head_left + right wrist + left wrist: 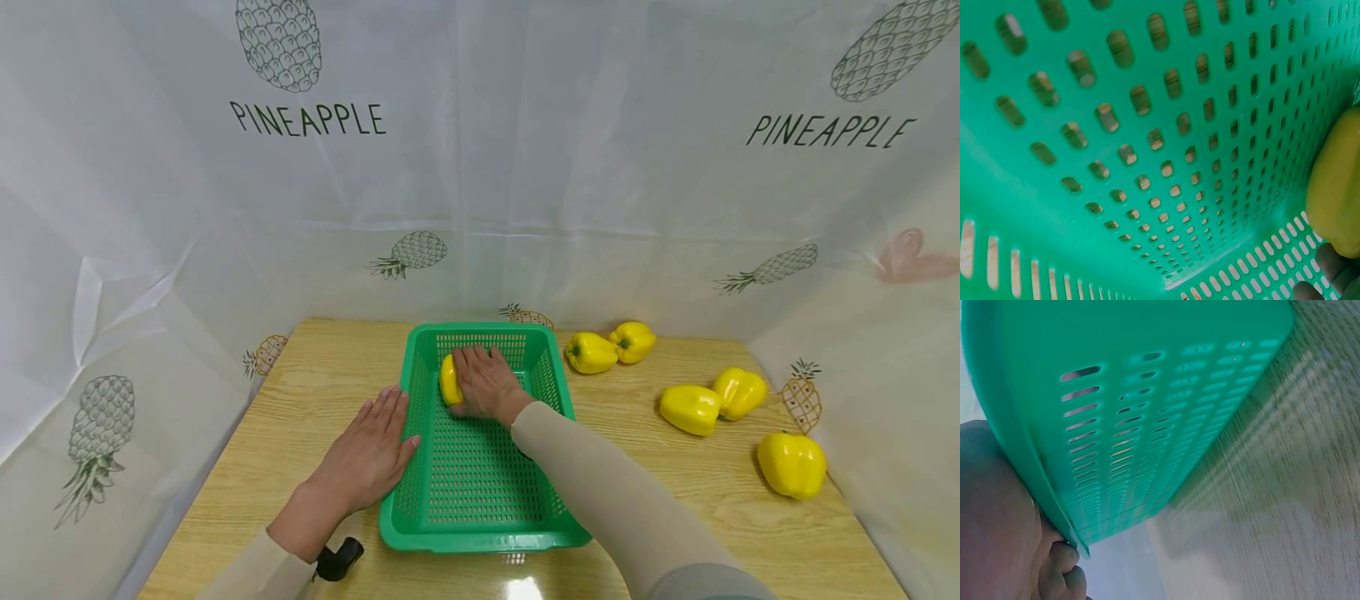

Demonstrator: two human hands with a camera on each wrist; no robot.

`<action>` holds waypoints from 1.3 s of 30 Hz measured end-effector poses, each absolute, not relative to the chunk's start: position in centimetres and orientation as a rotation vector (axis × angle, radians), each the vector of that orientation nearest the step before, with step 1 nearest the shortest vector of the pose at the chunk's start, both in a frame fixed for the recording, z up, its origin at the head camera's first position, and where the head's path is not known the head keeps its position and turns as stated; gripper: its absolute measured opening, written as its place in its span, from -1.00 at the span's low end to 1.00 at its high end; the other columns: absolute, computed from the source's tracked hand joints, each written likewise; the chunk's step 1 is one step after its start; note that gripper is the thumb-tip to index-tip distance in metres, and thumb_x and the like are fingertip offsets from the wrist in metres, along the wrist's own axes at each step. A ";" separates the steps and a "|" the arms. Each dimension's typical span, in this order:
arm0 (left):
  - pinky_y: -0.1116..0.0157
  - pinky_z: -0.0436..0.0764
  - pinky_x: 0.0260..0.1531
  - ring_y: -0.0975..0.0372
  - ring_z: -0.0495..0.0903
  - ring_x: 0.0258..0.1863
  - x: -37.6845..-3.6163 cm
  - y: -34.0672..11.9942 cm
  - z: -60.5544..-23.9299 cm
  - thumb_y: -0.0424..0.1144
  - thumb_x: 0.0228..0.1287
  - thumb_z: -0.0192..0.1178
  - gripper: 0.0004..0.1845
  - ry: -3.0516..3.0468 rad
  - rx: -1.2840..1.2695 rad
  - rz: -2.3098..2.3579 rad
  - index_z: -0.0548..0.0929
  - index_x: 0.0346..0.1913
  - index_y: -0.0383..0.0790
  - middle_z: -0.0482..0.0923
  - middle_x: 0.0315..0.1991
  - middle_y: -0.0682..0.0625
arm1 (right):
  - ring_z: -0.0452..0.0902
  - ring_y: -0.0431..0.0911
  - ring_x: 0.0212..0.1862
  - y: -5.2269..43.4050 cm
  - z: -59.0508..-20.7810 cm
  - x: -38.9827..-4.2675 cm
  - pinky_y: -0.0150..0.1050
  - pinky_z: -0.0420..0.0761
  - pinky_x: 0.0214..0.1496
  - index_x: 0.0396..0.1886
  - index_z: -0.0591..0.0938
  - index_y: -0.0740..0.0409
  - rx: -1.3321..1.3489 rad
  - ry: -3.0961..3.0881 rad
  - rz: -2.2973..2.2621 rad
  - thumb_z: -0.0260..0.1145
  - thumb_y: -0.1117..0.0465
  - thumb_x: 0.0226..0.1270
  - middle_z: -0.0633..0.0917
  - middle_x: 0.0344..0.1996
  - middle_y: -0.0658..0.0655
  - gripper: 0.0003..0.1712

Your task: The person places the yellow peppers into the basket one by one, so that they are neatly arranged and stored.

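Note:
Inside the green plastic basket (487, 467), toward its far left part, my right hand (486, 385) grips a yellow bell pepper (450, 382). From the right wrist, the yellow bell pepper (1335, 187) shows at the right edge beside the perforated basket wall (1166, 144), with fingertips (1335, 265) just below it. My left hand (367, 454) rests on the basket's left rim, its fingers stretched forward and the thumb toward the rim. In the left wrist view that hand (997, 519) lies along the rim of the basket (1122, 337). My right palm hides part of the pepper.
Right of the basket on the wooden table (330, 358) lie more yellow bell peppers: a pair (591, 353) at the back, another pair (690, 409) farther right, and one (791, 465) nearest the right edge. A pineapple-print sheet (525, 167) hangs behind. A black object (341, 558) is by my left wrist.

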State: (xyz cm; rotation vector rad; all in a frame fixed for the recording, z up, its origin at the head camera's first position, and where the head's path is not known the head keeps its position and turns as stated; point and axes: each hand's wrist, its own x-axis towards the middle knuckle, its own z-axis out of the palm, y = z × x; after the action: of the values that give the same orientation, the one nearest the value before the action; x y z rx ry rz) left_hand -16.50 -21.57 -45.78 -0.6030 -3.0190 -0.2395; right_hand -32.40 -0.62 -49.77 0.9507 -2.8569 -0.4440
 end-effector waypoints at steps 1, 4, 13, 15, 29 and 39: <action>-0.18 0.21 0.60 -0.22 0.13 0.64 -16.5 -21.6 -45.8 -0.01 0.71 -0.02 -0.27 -3.018 -0.604 -0.240 0.19 0.59 -0.55 0.13 0.63 -0.42 | 0.45 0.04 0.34 -0.6 -49.8 -32.4 0.04 0.50 0.39 0.64 0.17 0.17 0.950 -2.853 -0.444 0.23 -0.64 0.23 0.52 0.36 0.13 0.29; -0.18 0.21 0.60 -0.22 0.13 0.64 -16.5 -21.5 -45.7 -0.01 0.71 -0.01 -0.27 -3.016 -0.604 -0.236 0.19 0.59 -0.55 0.13 0.62 -0.42 | 0.45 0.03 0.34 -0.5 -49.8 -32.4 0.04 0.51 0.39 0.65 0.15 0.17 0.947 -2.843 -0.449 0.22 -0.68 0.20 0.51 0.38 0.13 0.35; -0.18 0.21 0.60 -0.22 0.14 0.64 -16.6 -21.3 -45.7 -0.02 0.71 -0.01 -0.27 -3.016 -0.603 -0.236 0.19 0.59 -0.56 0.14 0.62 -0.42 | 0.44 0.06 0.39 0.0 -49.1 -32.3 0.07 0.51 0.42 0.70 0.06 0.19 0.950 -2.836 -0.379 0.19 -0.72 0.16 0.46 0.45 0.17 0.44; -0.18 0.21 0.60 -0.22 0.14 0.64 -16.7 -21.3 -45.8 -0.02 0.71 -0.01 -0.28 -3.016 -0.604 -0.228 0.19 0.59 -0.55 0.14 0.62 -0.42 | 0.42 0.08 0.43 0.1 -48.7 -32.2 0.10 0.50 0.46 0.71 0.04 0.20 0.951 -2.838 -0.349 0.19 -0.70 0.20 0.43 0.49 0.19 0.43; -0.20 0.21 0.59 -0.23 0.14 0.63 -16.2 -21.4 -45.9 -0.03 0.70 0.00 -0.28 -2.992 -0.587 -0.263 0.19 0.59 -0.54 0.14 0.62 -0.42 | 0.42 0.11 0.44 2.7 -41.6 -29.6 0.11 0.51 0.44 0.64 0.19 0.23 0.931 -2.782 -0.312 0.10 -0.58 0.41 0.46 0.47 0.22 0.18; -0.21 0.20 0.59 -0.23 0.12 0.64 -16.3 -21.4 -46.1 -0.03 0.71 -0.01 -0.28 -2.982 -0.592 -0.274 0.17 0.60 -0.55 0.13 0.62 -0.43 | 0.52 0.19 0.28 10.9 -40.0 -28.4 0.08 0.58 0.21 0.51 0.39 0.27 0.858 -2.578 -0.161 0.33 -0.41 0.41 0.57 0.32 0.26 0.01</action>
State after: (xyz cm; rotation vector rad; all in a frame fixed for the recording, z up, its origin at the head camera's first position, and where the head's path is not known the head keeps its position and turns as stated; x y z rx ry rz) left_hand -16.25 -21.38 -46.06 -0.5920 -2.9816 -0.2735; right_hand -28.44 10.89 -40.03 0.8578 -2.5777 -0.1615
